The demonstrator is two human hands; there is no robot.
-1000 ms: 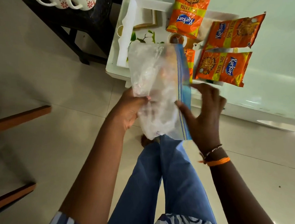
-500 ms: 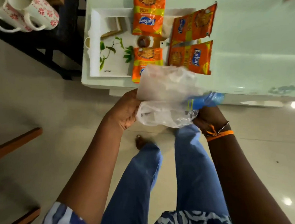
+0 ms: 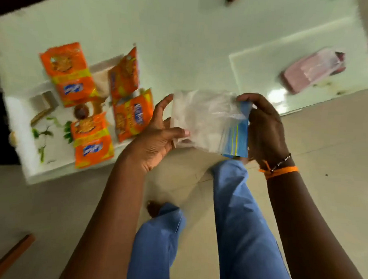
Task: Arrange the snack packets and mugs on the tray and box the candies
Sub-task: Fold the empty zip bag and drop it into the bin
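Observation:
A clear zip bag (image 3: 209, 119) with a blue seal strip is folded between my hands over the table's front edge. My left hand (image 3: 158, 136) pinches its left side and my right hand (image 3: 263, 128) grips the blue strip end. Several orange snack packets (image 3: 68, 73) lie on and beside the white tray (image 3: 21, 132) at the left. A pink box (image 3: 312, 71) under clear wrap lies at the far right of the table. No mugs are in view.
The pale green table (image 3: 193, 45) fills the upper view. A wooden edge (image 3: 11, 256) shows at the bottom left. My legs in blue jeans (image 3: 238, 226) stand on the tiled floor below the hands.
The view has swung right, so the tray sits at the left and the mugs are out of view. The bag is now folded smaller between both hands, and the pink box has come into view.

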